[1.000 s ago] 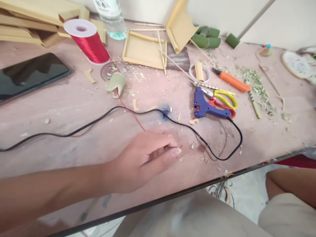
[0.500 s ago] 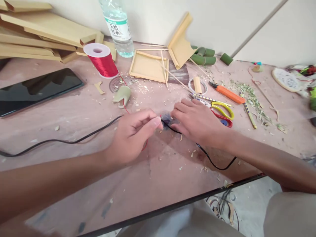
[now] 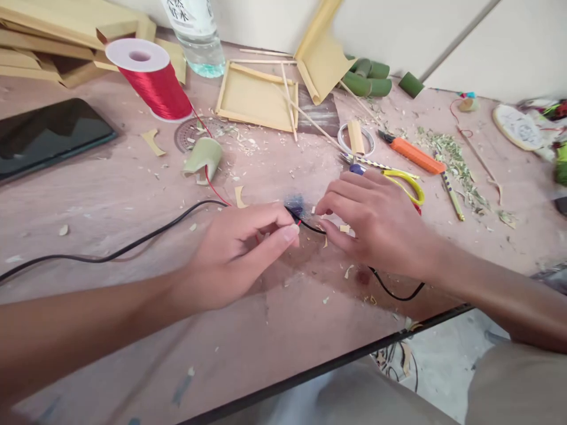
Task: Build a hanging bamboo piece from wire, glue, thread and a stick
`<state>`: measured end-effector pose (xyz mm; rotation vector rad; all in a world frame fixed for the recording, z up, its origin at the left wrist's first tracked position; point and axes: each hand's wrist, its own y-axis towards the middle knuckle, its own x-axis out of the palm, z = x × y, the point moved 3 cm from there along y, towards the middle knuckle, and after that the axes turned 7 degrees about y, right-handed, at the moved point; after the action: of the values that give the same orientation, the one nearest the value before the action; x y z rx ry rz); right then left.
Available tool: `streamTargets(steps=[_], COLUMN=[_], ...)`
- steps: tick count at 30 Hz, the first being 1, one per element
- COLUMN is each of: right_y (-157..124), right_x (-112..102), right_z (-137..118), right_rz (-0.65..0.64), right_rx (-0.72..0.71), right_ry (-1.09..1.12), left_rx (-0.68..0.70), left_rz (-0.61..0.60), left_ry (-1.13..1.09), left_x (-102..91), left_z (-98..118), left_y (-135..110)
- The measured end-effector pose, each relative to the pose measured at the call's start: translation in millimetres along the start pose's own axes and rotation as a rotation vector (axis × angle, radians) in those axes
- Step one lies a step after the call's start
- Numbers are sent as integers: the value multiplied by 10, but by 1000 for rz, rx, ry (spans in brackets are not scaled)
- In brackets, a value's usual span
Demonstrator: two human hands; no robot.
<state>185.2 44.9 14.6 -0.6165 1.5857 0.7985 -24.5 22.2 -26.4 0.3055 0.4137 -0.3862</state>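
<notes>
A pinkish bench (image 3: 199, 354) littered with shavings fills most of the view. A black cable (image 3: 133, 243) crosses it, passing out of sight behind each hand. Two bare hands face each other across a small gap. The right hand (image 3: 381, 218) is half curled, thumb and forefinger parted, with nothing visible between them; whatever lies under its palm is hidden. The left hand (image 3: 248, 251) has thumb and forefinger pressed together on a red thread. A spool (image 3: 155, 88) stands at upper left, and a notched bamboo piece (image 3: 204, 156) lies between it and the left hand. The red thread (image 3: 217, 192) slants down and rightward from spool past bamboo to the left hand. Its short free end (image 3: 300, 222) pokes up beyond the left fingertips, just left of the right fingers, not touching them.
</notes>
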Motion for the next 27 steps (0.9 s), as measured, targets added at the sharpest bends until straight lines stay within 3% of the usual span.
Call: streamTargets(steps=[4, 13, 16, 20, 23, 27], right_y=[33, 317, 369, 269, 62, -190], right_x=[46, 198, 160, -8, -66, 42], right_z=[70, 99, 112, 58, -94, -275], right_rz=[-84, -298, -352, -329, -286, -197], right_rx=[42, 25, 46, 43, -92, -328], right_ry=[-124, -82, 14, 101, 165, 115], left_rx=[36, 54, 57, 42, 88, 243], left_rz=[-28, -63, -63, -78, -132, -228], left_ry=[43, 62, 62, 112, 243, 430], left_x=[-8, -20, -10, 4, 27, 73], left_z=[-29, -47, -35, -41, -51, -53], left_y=[-4, 20, 22, 32, 56, 73])
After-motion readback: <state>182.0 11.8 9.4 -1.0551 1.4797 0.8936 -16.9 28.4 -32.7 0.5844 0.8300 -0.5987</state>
